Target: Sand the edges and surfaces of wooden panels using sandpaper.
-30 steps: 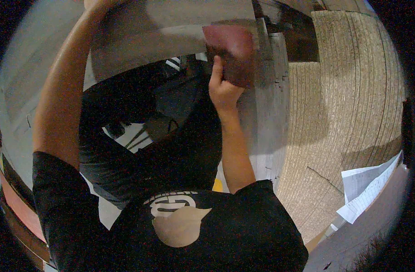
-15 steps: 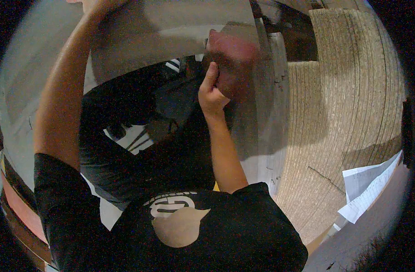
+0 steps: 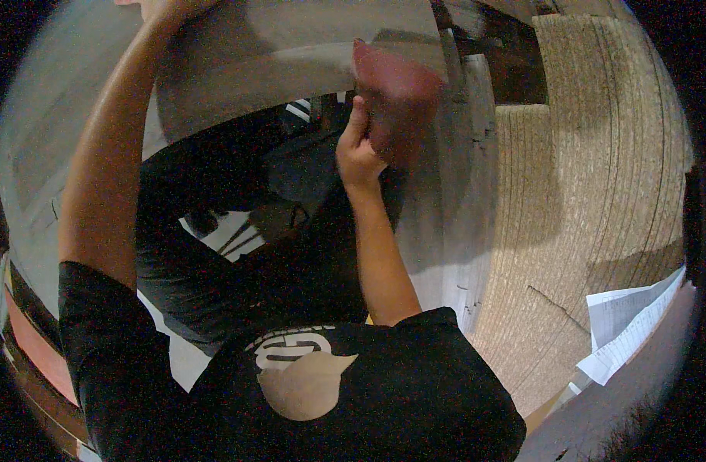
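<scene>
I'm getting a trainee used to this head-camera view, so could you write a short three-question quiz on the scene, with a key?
1. Which hand holds the dark red piece?
2. True or false: the white papers lie to the left of the dark red piece in the picture.
3. Toward which edge of the picture does the person's left forearm extend from the black sleeve?
A) the upper edge
B) the right edge
C) the lower edge

Key
1: the right hand.
2: false; they are at the right side of the picture.
3: A.
</scene>
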Demonstrator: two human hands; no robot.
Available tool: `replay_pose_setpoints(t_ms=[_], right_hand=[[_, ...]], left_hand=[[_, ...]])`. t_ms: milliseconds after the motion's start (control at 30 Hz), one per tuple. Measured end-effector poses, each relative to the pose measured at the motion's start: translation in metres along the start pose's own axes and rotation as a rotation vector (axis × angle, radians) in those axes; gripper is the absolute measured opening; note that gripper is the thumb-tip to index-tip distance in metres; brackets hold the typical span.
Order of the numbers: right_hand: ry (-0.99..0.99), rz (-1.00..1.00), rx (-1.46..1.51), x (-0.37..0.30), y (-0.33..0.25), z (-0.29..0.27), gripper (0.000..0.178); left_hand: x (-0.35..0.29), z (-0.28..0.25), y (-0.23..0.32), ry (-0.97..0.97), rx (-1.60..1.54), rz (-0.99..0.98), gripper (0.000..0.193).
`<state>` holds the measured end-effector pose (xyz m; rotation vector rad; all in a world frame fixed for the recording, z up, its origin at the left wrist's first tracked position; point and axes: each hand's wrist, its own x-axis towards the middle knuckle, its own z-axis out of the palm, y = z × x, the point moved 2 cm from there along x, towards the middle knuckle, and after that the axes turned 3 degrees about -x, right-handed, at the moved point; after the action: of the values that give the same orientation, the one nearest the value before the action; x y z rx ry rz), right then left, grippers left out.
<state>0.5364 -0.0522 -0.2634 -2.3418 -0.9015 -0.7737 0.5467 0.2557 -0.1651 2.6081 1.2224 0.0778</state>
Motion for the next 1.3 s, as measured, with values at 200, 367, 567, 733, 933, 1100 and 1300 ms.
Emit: replay_pose_setpoints(t_ms=[200,367,567,733,933,1100,1300], right_hand=[[0.058,-0.064,-0.008,-0.008,-0.011,-0.017,0.045],[0.083,-0.119,0.045,0.004,-0.004,-0.021,0.045],[-0.021,-0.028,0.113,0.007,-0.008,-0.016,0.019],[-0.066,-0.142,-0.143,-0.047,0.016,-0.027,0.019],[0.016,0.113,0.175,-0.009,-0.013,-0.044,0.024],[0.037,-0.003,0.018,0.009,-0.014,-0.013,0.026],[-0.135,0.216,0.236,-0.067,-0.003,-0.013,0.03]], left_hand=[[0.002,-0.002,-0.001,-0.054,0.046,-0.052,0.097],[0.002,-0.001,0.0,-0.05,0.046,-0.05,0.098],[0.0,-0.002,0.001,-0.05,0.035,-0.044,0.097],[0.0,-0.006,-0.001,-0.051,0.04,-0.028,0.096],[-0.001,-0.009,-0.004,-0.034,0.025,-0.027,0.099],[-0.003,-0.004,-0.002,-0.018,0.037,0.002,0.1],[0.002,0.002,0.006,-0.05,0.017,-0.004,0.1]])
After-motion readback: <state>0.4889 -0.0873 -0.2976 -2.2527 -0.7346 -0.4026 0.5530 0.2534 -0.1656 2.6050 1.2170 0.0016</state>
